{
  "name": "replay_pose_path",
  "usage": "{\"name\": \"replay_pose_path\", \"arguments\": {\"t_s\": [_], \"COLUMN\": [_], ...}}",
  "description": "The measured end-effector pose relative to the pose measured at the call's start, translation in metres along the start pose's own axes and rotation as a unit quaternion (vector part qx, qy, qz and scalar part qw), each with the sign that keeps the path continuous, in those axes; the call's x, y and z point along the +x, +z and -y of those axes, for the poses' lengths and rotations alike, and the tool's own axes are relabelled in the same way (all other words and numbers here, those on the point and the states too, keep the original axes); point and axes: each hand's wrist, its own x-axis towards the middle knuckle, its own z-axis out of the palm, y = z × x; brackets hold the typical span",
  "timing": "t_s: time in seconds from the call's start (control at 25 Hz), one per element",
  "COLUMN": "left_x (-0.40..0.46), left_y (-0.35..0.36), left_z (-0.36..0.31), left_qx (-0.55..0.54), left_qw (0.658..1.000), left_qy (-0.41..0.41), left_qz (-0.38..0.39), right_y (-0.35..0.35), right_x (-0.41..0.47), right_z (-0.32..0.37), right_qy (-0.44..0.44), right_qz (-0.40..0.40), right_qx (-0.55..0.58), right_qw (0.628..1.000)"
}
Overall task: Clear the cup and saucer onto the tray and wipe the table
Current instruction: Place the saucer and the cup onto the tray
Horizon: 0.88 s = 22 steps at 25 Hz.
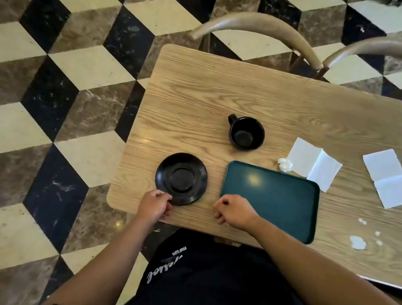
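A black saucer (181, 178) lies flat near the table's front left corner. My left hand (155, 206) is at its near rim, with curled fingers pinching the edge. A black cup (246, 133) stands upright and empty behind it, handle to the far left, apart from both hands. The dark green tray (274, 199) lies right of the saucer with nothing on it. My right hand (234, 211) is a closed fist over the tray's near left corner; I cannot see whether it grips the tray.
The wooden table (204, 94) carries two unfolded white napkins (312, 163) (389, 178), a crumpled paper ball (285, 164) and small paper scraps (357, 242) right of the tray. Two wooden chairs (260, 28) (397, 52) stand at the far side. Chequered floor lies to the left.
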Motion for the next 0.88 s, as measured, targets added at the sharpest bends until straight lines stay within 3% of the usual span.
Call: {"name": "replay_pose_path", "arguments": {"t_s": [0.28,0.64,0.88], "left_x": [0.025,0.047,0.047], "left_y": [-0.035,-0.031,-0.024], "left_z": [-0.022,-0.027,-0.027], "left_qx": [-0.007,0.005,0.036], "left_qw": [0.991,0.997,0.998], "left_qy": [0.039,0.029,0.032], "left_qz": [-0.13,-0.071,-0.037], "right_y": [-0.007,-0.018,-0.055], "right_x": [0.036,0.055,0.057], "right_z": [0.045,0.047,0.042], "right_qy": [-0.019,-0.028,-0.084], "right_qz": [-0.055,-0.108,-0.159], "right_qx": [-0.032,-0.069,-0.08], "right_qw": [0.998,0.991,0.98]}}
